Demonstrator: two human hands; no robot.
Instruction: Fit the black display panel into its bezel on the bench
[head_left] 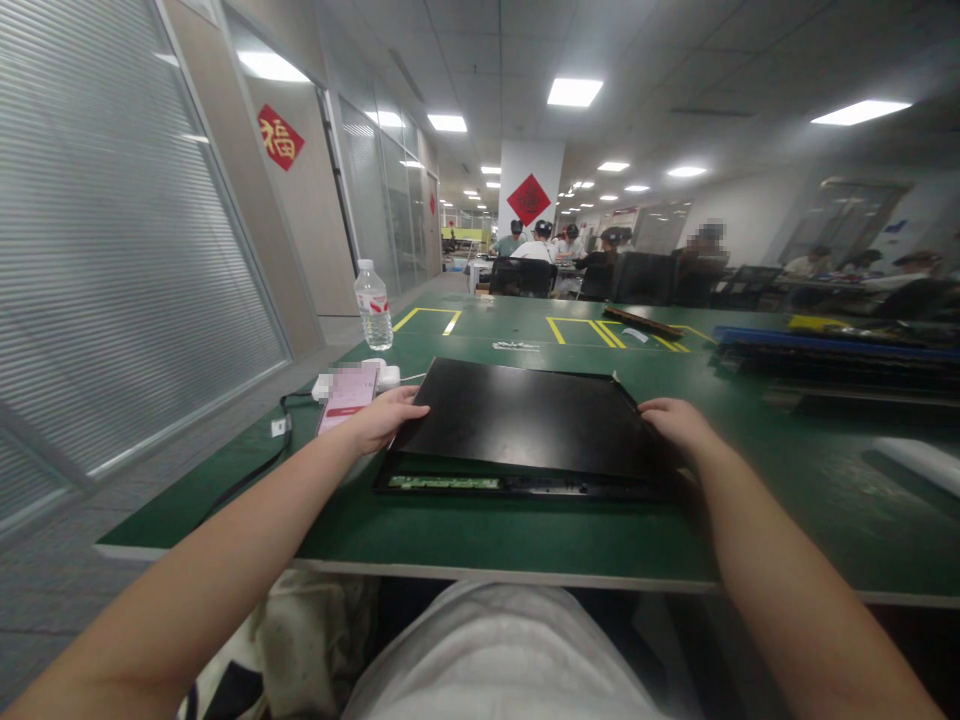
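Note:
A glossy black flat screen panel (532, 415) lies slightly tilted over a shallow black frame (600, 490), whose near rim sticks out below it. Along that near side a narrow green circuit board (444, 483) shows. My left hand (386, 418) pinches the panel's left edge, its thumb on top and the other fingers partly hidden. At the right edge, my right hand (679, 425) is closed with its fingertips on the panel's rim; what its lower fingers touch is hidden.
A phone (349, 398) and white power strip (388, 376) lie at left, near a water bottle (374, 308). Dark strips and a blue-edged stack (832, 350) sit at right, with a white object (919, 462). Yellow tape marks the green table (480, 550). Several people sit further back.

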